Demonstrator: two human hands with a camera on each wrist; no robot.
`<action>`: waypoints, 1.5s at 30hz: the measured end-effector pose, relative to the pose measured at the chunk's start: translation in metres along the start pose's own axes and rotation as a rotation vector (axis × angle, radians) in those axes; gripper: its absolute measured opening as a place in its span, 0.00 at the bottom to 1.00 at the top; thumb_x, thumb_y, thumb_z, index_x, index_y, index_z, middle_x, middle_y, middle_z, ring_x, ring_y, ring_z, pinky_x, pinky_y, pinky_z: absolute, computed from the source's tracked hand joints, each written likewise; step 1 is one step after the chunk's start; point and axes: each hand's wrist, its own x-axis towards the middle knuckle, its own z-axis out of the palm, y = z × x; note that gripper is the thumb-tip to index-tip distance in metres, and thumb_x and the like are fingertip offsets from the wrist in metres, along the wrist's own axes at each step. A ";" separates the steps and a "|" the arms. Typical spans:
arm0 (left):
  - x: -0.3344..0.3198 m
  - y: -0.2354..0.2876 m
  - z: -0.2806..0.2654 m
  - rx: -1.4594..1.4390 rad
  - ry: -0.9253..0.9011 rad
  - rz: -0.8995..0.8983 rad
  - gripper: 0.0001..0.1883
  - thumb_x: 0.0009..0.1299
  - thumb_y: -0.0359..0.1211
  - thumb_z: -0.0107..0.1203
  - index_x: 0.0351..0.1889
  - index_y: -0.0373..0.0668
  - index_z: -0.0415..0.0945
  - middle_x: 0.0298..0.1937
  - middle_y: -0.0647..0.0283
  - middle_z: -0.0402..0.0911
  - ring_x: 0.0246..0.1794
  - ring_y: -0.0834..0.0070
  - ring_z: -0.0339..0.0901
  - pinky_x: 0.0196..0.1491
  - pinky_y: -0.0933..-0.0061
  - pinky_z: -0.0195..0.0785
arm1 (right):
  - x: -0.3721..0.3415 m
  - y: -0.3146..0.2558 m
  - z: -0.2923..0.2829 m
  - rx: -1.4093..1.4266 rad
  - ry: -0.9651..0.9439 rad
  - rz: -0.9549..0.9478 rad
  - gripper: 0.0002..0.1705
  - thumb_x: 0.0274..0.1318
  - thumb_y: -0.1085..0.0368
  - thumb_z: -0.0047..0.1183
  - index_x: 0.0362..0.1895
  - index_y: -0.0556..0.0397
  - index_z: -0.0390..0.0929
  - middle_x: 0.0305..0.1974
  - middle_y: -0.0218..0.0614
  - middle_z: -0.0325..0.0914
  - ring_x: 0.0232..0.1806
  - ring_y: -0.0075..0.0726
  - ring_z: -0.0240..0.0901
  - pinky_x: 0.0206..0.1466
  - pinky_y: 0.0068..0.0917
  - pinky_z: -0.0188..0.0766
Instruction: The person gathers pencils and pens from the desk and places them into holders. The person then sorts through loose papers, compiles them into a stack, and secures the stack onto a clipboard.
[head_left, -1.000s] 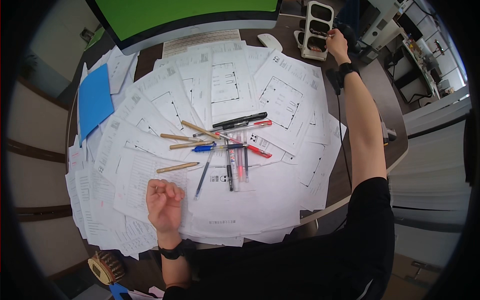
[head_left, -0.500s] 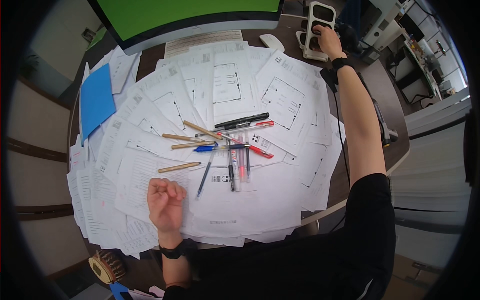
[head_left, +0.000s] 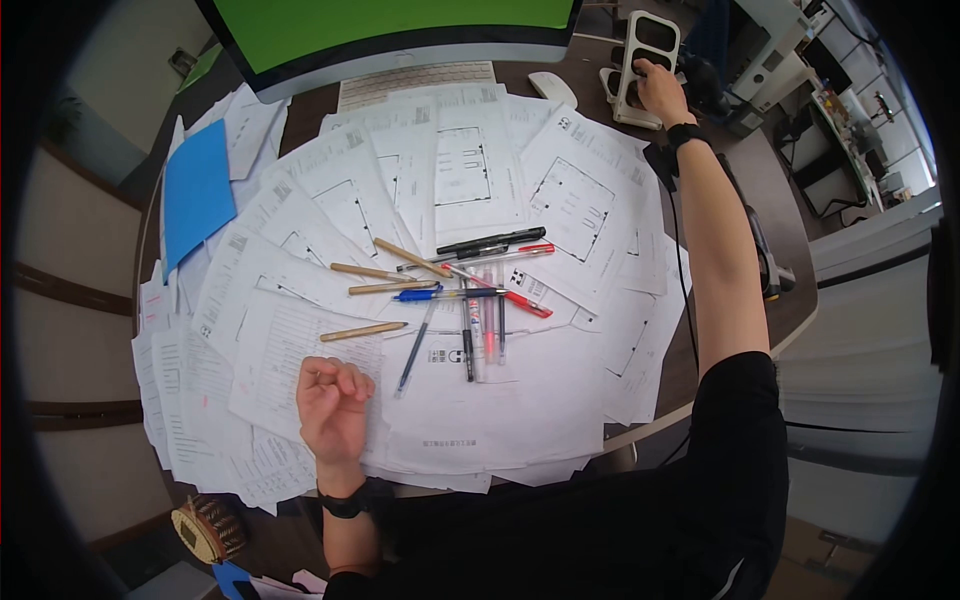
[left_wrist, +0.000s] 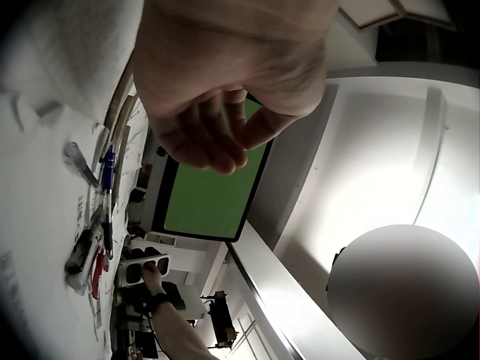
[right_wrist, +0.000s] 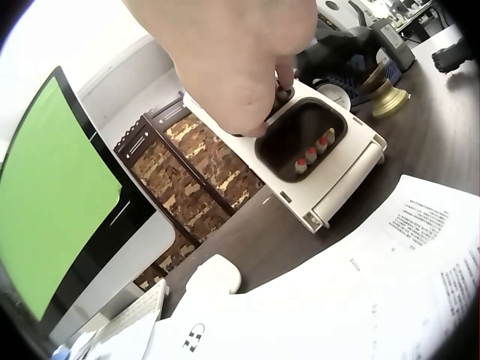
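My right hand [head_left: 662, 93] is at the white holder [right_wrist: 337, 180] with dark compartments, at the far right of the desk. Its fingertips reach into the middle opening; I cannot tell whether they grip anything. In the nearest compartment stand several red-tipped sticks [right_wrist: 311, 156]. My left hand [head_left: 335, 410] hovers over the papers at the near left, its fingers loosely curled with nothing in them. Ahead of it lie several wooden pencils [head_left: 362, 331]. Beside these is a crossed pile with a blue pen [head_left: 450, 295], a red pen [head_left: 528, 303] and black pens [head_left: 490, 240].
Overlapping printed sheets [head_left: 520, 420] cover most of the desk. A monitor [head_left: 400, 55] stands at the back, with a keyboard [head_left: 415, 80] and white mouse [head_left: 552, 88] before it. A blue folder [head_left: 200, 195] lies left. A black cable [head_left: 682, 260] runs under the right arm.
My right hand has moved from the holder's right side in over its middle opening, fingertips now inside. The dark thin thing seen at its fingers earlier is hidden now. My left hand keeps its pose.
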 end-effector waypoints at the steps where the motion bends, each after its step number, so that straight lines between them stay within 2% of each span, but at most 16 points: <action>1: 0.000 0.000 0.000 -0.002 0.003 0.000 0.12 0.64 0.29 0.53 0.44 0.39 0.66 0.31 0.61 0.70 0.31 0.71 0.67 0.39 0.69 0.62 | 0.000 0.000 -0.001 0.007 0.008 -0.018 0.19 0.54 0.68 0.45 0.52 0.45 0.73 0.46 0.49 0.76 0.49 0.54 0.72 0.52 0.43 0.70; 6: -0.001 0.001 0.000 -0.003 0.010 -0.001 0.12 0.64 0.29 0.53 0.44 0.39 0.67 0.31 0.60 0.70 0.31 0.71 0.67 0.39 0.69 0.62 | 0.000 -0.001 -0.005 0.099 0.022 0.000 0.15 0.54 0.66 0.47 0.47 0.48 0.76 0.42 0.47 0.78 0.47 0.54 0.74 0.49 0.43 0.70; 9: -0.001 0.000 0.001 -0.004 0.025 0.001 0.12 0.64 0.28 0.52 0.44 0.39 0.67 0.31 0.61 0.71 0.31 0.71 0.67 0.39 0.69 0.62 | -0.003 0.003 -0.003 0.202 0.091 -0.059 0.14 0.54 0.67 0.48 0.46 0.49 0.77 0.40 0.46 0.79 0.45 0.53 0.75 0.49 0.43 0.70; 12: -0.001 0.000 0.002 0.001 0.023 -0.006 0.11 0.64 0.28 0.52 0.43 0.39 0.67 0.31 0.61 0.71 0.31 0.71 0.67 0.39 0.69 0.62 | -0.003 0.008 0.002 0.286 0.074 -0.051 0.17 0.52 0.67 0.49 0.49 0.49 0.75 0.43 0.46 0.78 0.47 0.52 0.74 0.51 0.41 0.69; 15: 0.000 0.000 0.002 -0.003 0.016 -0.004 0.11 0.64 0.28 0.52 0.43 0.39 0.67 0.31 0.61 0.71 0.31 0.71 0.67 0.39 0.69 0.62 | -0.006 0.008 0.003 0.287 0.164 -0.114 0.20 0.51 0.68 0.49 0.52 0.48 0.74 0.46 0.47 0.77 0.50 0.52 0.72 0.54 0.41 0.68; 17: 0.001 0.000 0.003 0.000 0.016 -0.003 0.11 0.64 0.28 0.52 0.43 0.39 0.67 0.31 0.61 0.71 0.31 0.71 0.67 0.39 0.69 0.62 | -0.006 0.007 0.003 0.188 0.262 -0.029 0.22 0.50 0.69 0.50 0.53 0.47 0.73 0.48 0.48 0.76 0.52 0.53 0.71 0.56 0.41 0.67; 23: -0.001 0.002 0.008 0.056 0.037 -0.013 0.12 0.63 0.30 0.54 0.43 0.41 0.66 0.29 0.64 0.67 0.30 0.74 0.63 0.37 0.71 0.58 | -0.004 0.014 -0.003 0.050 0.070 0.043 0.20 0.51 0.70 0.48 0.51 0.46 0.76 0.45 0.45 0.78 0.49 0.53 0.73 0.54 0.43 0.68; 26: -0.002 0.001 0.006 0.060 0.040 -0.015 0.12 0.63 0.30 0.54 0.43 0.41 0.66 0.29 0.64 0.67 0.30 0.74 0.63 0.37 0.71 0.58 | -0.001 0.018 -0.001 0.116 0.084 0.066 0.17 0.53 0.71 0.47 0.48 0.47 0.77 0.45 0.44 0.79 0.49 0.53 0.74 0.53 0.43 0.69; 30: -0.002 0.000 0.008 0.057 0.046 -0.016 0.12 0.63 0.29 0.53 0.43 0.41 0.66 0.29 0.64 0.67 0.30 0.74 0.63 0.38 0.71 0.58 | 0.000 0.024 0.001 0.197 0.082 0.091 0.18 0.52 0.72 0.46 0.49 0.47 0.75 0.47 0.44 0.78 0.50 0.52 0.73 0.53 0.43 0.69; 32: -0.001 0.001 0.010 0.059 0.038 -0.018 0.12 0.63 0.30 0.54 0.43 0.41 0.66 0.29 0.64 0.67 0.30 0.74 0.63 0.38 0.71 0.58 | 0.000 0.024 0.006 0.270 0.123 0.060 0.22 0.50 0.74 0.46 0.52 0.47 0.71 0.49 0.43 0.77 0.51 0.53 0.73 0.53 0.43 0.69; 35: -0.001 0.003 0.012 0.063 0.038 -0.015 0.12 0.63 0.30 0.54 0.43 0.41 0.65 0.29 0.64 0.67 0.30 0.74 0.63 0.38 0.71 0.58 | -0.006 0.020 -0.003 0.200 0.201 0.085 0.26 0.47 0.75 0.45 0.54 0.47 0.69 0.50 0.43 0.77 0.52 0.53 0.72 0.54 0.42 0.68; 38: -0.003 0.007 0.015 0.060 0.021 -0.005 0.12 0.64 0.30 0.54 0.43 0.40 0.66 0.29 0.64 0.67 0.30 0.74 0.64 0.38 0.71 0.58 | -0.012 0.014 -0.015 0.258 0.287 0.073 0.27 0.44 0.76 0.45 0.54 0.47 0.69 0.51 0.45 0.76 0.53 0.53 0.71 0.54 0.43 0.68; 39: -0.005 0.008 0.014 0.059 0.053 0.013 0.12 0.64 0.30 0.54 0.43 0.40 0.66 0.29 0.64 0.67 0.30 0.74 0.64 0.38 0.71 0.58 | -0.013 0.012 -0.020 0.268 0.283 0.051 0.27 0.44 0.76 0.45 0.53 0.49 0.70 0.51 0.46 0.76 0.54 0.53 0.71 0.55 0.42 0.67; 41: -0.006 0.010 0.010 0.062 0.007 -0.006 0.11 0.65 0.30 0.53 0.44 0.40 0.67 0.30 0.64 0.68 0.31 0.74 0.65 0.38 0.71 0.59 | -0.017 0.001 -0.029 0.362 0.324 -0.002 0.25 0.46 0.78 0.43 0.52 0.53 0.72 0.50 0.46 0.76 0.53 0.48 0.73 0.55 0.37 0.69; 43: -0.010 0.013 0.010 0.104 0.041 0.013 0.10 0.65 0.29 0.52 0.43 0.39 0.67 0.30 0.64 0.70 0.32 0.74 0.66 0.38 0.72 0.60 | -0.020 -0.009 -0.036 0.420 0.325 -0.053 0.22 0.49 0.76 0.43 0.50 0.52 0.73 0.47 0.43 0.78 0.49 0.41 0.76 0.51 0.32 0.71; 45: -0.011 0.016 0.010 0.155 0.052 0.022 0.09 0.66 0.29 0.51 0.43 0.39 0.68 0.30 0.64 0.71 0.32 0.74 0.67 0.38 0.72 0.61 | -0.025 -0.027 -0.047 0.409 0.308 -0.104 0.20 0.49 0.76 0.44 0.49 0.51 0.74 0.44 0.40 0.79 0.44 0.39 0.77 0.48 0.30 0.72</action>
